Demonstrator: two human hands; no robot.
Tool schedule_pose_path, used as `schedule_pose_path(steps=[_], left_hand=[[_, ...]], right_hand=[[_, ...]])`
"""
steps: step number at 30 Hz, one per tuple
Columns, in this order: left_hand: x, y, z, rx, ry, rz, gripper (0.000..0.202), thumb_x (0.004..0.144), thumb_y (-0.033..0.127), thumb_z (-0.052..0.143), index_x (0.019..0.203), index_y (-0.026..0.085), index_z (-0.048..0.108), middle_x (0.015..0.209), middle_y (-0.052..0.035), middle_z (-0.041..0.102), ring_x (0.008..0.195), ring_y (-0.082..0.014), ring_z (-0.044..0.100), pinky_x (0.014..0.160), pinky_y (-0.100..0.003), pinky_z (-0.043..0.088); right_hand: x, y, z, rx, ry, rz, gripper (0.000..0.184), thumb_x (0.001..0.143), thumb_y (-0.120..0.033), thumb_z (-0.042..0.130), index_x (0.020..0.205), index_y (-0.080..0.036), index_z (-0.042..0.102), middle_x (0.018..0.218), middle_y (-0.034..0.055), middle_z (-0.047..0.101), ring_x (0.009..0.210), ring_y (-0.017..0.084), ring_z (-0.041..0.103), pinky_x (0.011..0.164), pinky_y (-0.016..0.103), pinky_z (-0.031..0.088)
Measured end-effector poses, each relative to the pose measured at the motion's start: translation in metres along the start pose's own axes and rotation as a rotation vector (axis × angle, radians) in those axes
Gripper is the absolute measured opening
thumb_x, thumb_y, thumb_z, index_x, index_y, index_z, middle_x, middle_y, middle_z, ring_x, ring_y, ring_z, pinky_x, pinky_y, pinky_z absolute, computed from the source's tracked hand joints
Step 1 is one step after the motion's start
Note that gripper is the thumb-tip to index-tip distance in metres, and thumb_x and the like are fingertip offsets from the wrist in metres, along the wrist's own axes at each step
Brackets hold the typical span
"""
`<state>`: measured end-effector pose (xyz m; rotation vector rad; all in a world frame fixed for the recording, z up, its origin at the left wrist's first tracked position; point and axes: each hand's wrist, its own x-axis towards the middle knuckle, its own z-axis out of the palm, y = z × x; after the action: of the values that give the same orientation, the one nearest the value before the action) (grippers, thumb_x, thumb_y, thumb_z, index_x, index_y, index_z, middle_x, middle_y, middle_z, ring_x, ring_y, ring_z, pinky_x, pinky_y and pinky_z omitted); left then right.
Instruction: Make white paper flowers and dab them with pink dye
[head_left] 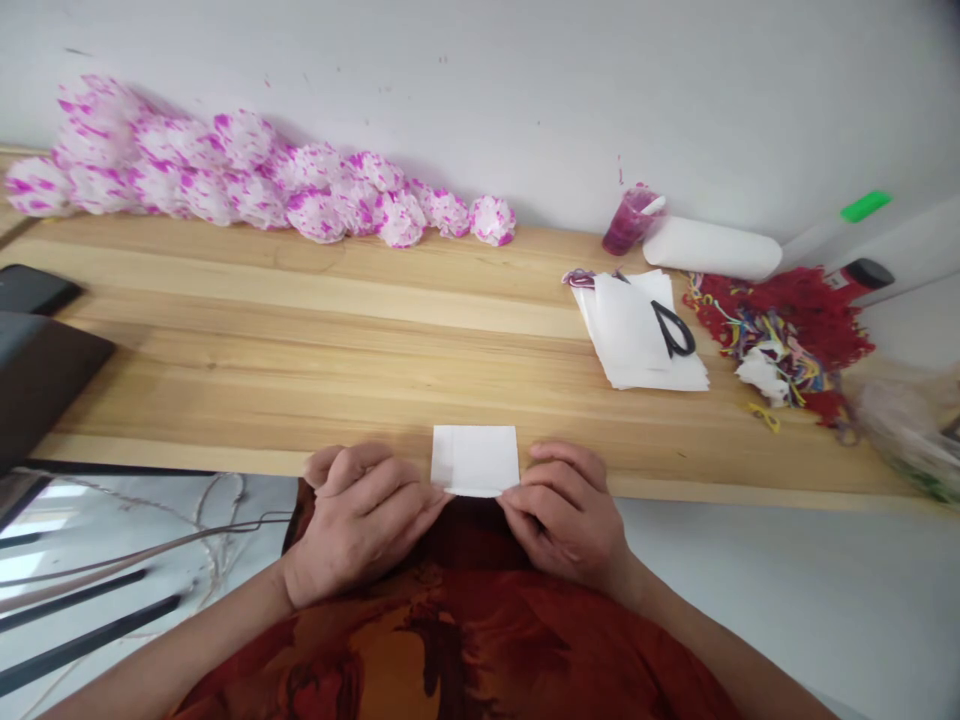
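A small white folded sheet of paper (475,458) lies at the near edge of the wooden table (300,340). My left hand (360,515) pinches its lower left corner, fingers curled together. My right hand (566,510) pinches the lower right corner the same way. Both hands rest over the table's front edge, above my red patterned clothing.
A row of white-and-pink paper flowers (247,180) lines the wall at the back left. A stack of white sheets (637,335) with black scissors (673,328) lies at the right, beside a pink cup (628,222), a white roll (711,248) and a heap of red and coloured bands (787,325). Dark devices (37,360) sit at far left.
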<state>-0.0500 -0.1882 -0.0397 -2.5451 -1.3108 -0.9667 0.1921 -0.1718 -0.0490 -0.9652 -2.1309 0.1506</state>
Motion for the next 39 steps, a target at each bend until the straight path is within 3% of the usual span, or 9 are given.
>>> schedule_pose_path(steps=[7, 13, 26, 39], left_hand=[[-0.013, -0.004, 0.006, -0.033, 0.018, -0.046, 0.033, 0.076, 0.016, 0.079, 0.105, 0.031, 0.072, 0.076, 0.0033, 0.069, 0.085, -0.0182, 0.056, 0.077, -0.032, 0.043], [-0.017, -0.006, 0.004, 0.006, -0.028, -0.002, 0.035, 0.082, 0.016, 0.073, 0.113, 0.032, 0.069, 0.075, 0.0048, 0.068, 0.081, -0.0184, 0.058, 0.077, -0.033, 0.043], [-0.011, -0.004, 0.001, 0.049, -0.006, 0.065, 0.020, 0.080, 0.019, 0.076, 0.098, 0.025, 0.070, 0.077, 0.0041, 0.069, 0.079, -0.0172, 0.059, 0.076, -0.030, 0.043], [-0.001, -0.001, 0.001, 0.016, 0.013, 0.024, 0.012, 0.079, 0.017, 0.076, 0.077, 0.024, 0.066, 0.074, 0.0072, 0.070, 0.076, -0.0165, 0.060, 0.074, -0.030, 0.042]], right_hand=[[-0.007, 0.002, 0.000, -0.004, 0.007, -0.007, 0.029, 0.076, -0.011, 0.076, 0.101, -0.024, 0.070, 0.082, -0.0002, 0.071, 0.099, 0.022, 0.063, 0.084, 0.037, 0.052], [-0.009, 0.004, 0.000, 0.011, 0.024, -0.066, 0.030, 0.076, -0.009, 0.077, 0.101, -0.023, 0.070, 0.080, -0.0004, 0.071, 0.100, 0.022, 0.062, 0.083, 0.038, 0.052], [-0.004, 0.001, 0.001, -0.023, 0.033, -0.069, 0.022, 0.071, -0.009, 0.079, 0.085, -0.022, 0.067, 0.074, -0.0026, 0.068, 0.096, 0.021, 0.063, 0.082, 0.035, 0.050], [0.000, 0.001, 0.001, -0.012, 0.004, -0.004, 0.017, 0.072, -0.010, 0.076, 0.072, -0.020, 0.062, 0.070, 0.0001, 0.065, 0.096, 0.025, 0.063, 0.083, 0.040, 0.051]])
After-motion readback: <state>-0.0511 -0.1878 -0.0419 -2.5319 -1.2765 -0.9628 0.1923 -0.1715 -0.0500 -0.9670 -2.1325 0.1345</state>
